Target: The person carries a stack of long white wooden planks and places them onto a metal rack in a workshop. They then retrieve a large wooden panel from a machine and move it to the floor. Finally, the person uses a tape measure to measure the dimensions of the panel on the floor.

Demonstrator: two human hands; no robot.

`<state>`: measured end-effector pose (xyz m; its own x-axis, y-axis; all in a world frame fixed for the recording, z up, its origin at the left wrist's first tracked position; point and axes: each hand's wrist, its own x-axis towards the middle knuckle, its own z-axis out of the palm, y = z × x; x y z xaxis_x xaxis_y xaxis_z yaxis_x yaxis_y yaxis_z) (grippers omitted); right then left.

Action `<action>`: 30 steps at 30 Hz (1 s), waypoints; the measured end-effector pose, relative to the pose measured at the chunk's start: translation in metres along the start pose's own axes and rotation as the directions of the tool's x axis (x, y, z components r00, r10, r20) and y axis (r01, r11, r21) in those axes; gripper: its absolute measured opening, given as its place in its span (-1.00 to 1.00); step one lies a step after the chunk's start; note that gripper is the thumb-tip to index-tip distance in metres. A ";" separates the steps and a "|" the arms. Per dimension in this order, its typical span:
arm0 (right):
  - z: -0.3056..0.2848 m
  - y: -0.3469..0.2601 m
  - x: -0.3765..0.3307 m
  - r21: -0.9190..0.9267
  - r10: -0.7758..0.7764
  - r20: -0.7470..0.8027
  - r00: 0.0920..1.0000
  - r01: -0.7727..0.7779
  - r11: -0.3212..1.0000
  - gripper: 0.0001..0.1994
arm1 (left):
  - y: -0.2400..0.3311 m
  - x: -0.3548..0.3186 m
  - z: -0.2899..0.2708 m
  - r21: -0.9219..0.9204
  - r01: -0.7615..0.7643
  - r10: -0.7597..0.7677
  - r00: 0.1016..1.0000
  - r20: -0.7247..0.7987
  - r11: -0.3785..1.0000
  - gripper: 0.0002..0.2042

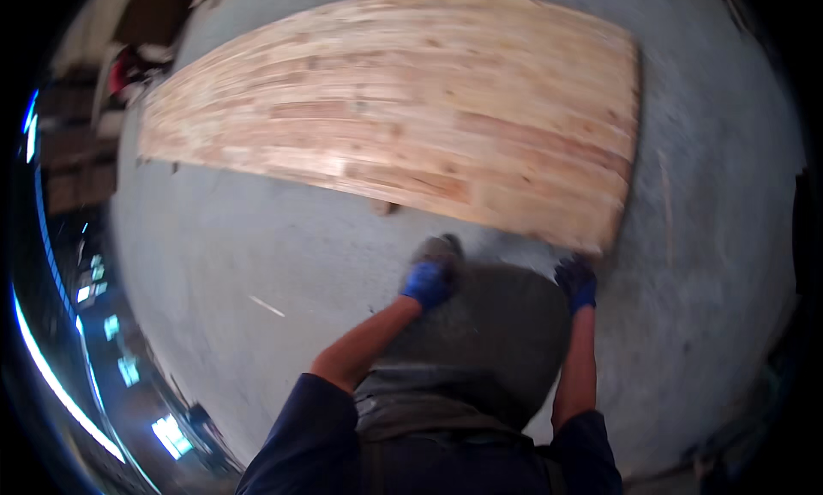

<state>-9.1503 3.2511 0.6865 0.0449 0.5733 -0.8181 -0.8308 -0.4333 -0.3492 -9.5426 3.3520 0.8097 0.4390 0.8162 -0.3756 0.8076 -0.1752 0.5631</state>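
Observation:
A large pale wooden panel (403, 109) made of glued strips lies flat on the grey concrete floor (257, 255). My right hand (576, 281), in a blue glove, reaches the panel's near right corner (596, 238); the blur hides whether its fingers grip the edge. My left hand (426, 282), also blue-gloved, is curled by my bent knee in grey trousers (489, 341), just below a grey shoe (439, 248). It holds nothing that I can see. A small wood block (383, 208) peeks out under the panel's near edge.
Stacked boards and dark clutter (77, 152) line the far left. A red item (124, 66) sits near the panel's far left corner. Bright reflections (129, 371) glint at the lower left. A thin pale sliver (267, 306) lies on the floor.

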 end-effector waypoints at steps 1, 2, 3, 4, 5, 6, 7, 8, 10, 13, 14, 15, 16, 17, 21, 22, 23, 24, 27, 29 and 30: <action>0.018 -0.029 -0.057 -0.280 -0.155 -0.184 0.971 0.099 0.955 -0.60 | 0.030 -0.022 -0.011 0.026 -0.019 0.020 1.000 -0.011 0.999 -0.67; -0.016 -0.045 -0.107 -0.273 -0.205 -0.297 0.933 0.122 0.954 -0.61 | 0.060 -0.027 -0.026 0.088 -0.108 0.105 0.994 0.038 0.990 -0.62; -0.047 -0.049 -0.153 -0.259 -0.238 -0.381 0.893 0.145 0.955 -0.63 | 0.056 -0.043 -0.009 0.187 -0.122 0.109 0.991 0.075 0.975 -0.58; -0.091 -0.041 -0.202 -0.127 -0.194 -0.479 0.856 0.151 0.980 -0.62 | 0.092 -0.044 -0.025 0.124 -0.157 0.137 0.979 0.152 0.980 -0.65; -0.130 -0.023 -0.250 -0.048 -0.146 -0.582 0.800 0.145 0.988 -0.62 | 0.110 -0.056 -0.025 0.051 -0.109 0.098 0.978 0.182 0.993 -0.66; -0.173 -0.001 -0.294 0.057 -0.059 -0.667 0.743 0.129 0.990 -0.60 | 0.128 -0.068 -0.026 -0.011 -0.049 0.050 0.977 0.205 0.999 -0.67; -0.213 0.022 -0.329 0.129 0.056 -0.743 0.667 0.060 0.990 -0.60 | 0.144 -0.075 -0.029 -0.067 0.015 0.001 0.974 0.226 0.998 -0.66; -0.244 0.051 -0.362 0.155 0.123 -0.777 0.617 -0.002 0.988 -0.66 | 0.154 -0.082 -0.032 -0.167 0.228 -0.175 0.943 0.282 0.959 -0.63; -0.275 0.100 -0.428 0.214 0.204 -0.773 0.600 -0.056 0.975 -0.77 | 0.151 -0.097 -0.031 -0.344 0.482 -0.389 0.869 0.306 0.806 -0.52; -0.298 0.145 -0.506 0.284 0.340 -0.681 0.649 -0.194 0.939 -0.74 | 0.194 -0.122 -0.042 -0.478 0.614 -0.557 0.784 0.275 0.628 -0.53; -0.296 0.147 -0.524 0.308 0.356 -0.651 0.670 -0.196 0.931 -0.75 | 0.210 -0.134 -0.039 -0.411 0.645 -0.577 0.763 0.293 0.644 -0.54; -0.295 0.141 -0.541 0.270 0.368 -0.609 0.702 -0.253 0.929 -0.76 | 0.228 -0.143 -0.037 -0.341 0.671 -0.599 0.742 0.301 0.658 -0.54; -0.294 0.135 -0.551 0.249 0.375 -0.580 0.723 -0.282 0.927 -0.76 | 0.236 -0.152 -0.028 -0.338 0.692 -0.590 0.722 0.361 0.638 -0.56; -0.296 0.123 -0.557 0.224 0.383 -0.551 0.741 -0.311 0.924 -0.77 | 0.243 -0.157 -0.018 -0.333 0.714 -0.581 0.697 0.421 0.616 -0.58; -0.340 0.062 -0.556 0.288 0.252 -0.522 0.815 -0.109 0.951 -0.77 | 0.316 -0.180 0.033 -0.250 0.817 -0.581 0.553 0.597 0.520 -0.67; -0.360 0.038 -0.560 0.328 0.199 -0.440 0.876 -0.049 0.944 -0.70 | 0.329 -0.183 0.050 -0.229 0.796 -0.555 0.566 0.609 0.561 -0.67; -0.369 0.010 -0.559 0.280 0.152 -0.487 0.860 -0.011 0.960 -0.67 | 0.339 -0.185 0.070 -0.205 0.776 -0.532 0.574 0.623 0.597 -0.68; -0.378 -0.019 -0.560 0.228 0.095 -0.508 0.856 0.027 0.973 -0.66 | 0.345 -0.188 0.094 -0.213 0.752 -0.517 0.602 0.609 0.624 -0.69; -0.410 -0.098 -0.582 0.130 -0.039 -0.535 0.844 0.128 0.983 -0.60 | 0.388 -0.169 0.154 -0.190 0.696 -0.473 0.637 0.609 0.693 -0.68; -0.435 -0.144 -0.605 0.081 -0.107 -0.534 0.838 0.177 0.981 -0.59 | 0.445 -0.151 0.181 -0.189 0.701 -0.481 0.635 0.605 0.688 -0.64; -0.460 -0.149 -0.609 0.058 -0.114 -0.572 0.812 0.179 0.982 -0.59 | 0.477 -0.132 0.193 -0.195 0.696 -0.475 0.640 0.604 0.691 -0.61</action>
<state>-8.7989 2.6465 1.0270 0.4485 0.1167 -0.8861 -0.8404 -0.2825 -0.4626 -9.1394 3.0547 0.9857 0.1348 0.2735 -0.9524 0.7867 0.5548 0.2707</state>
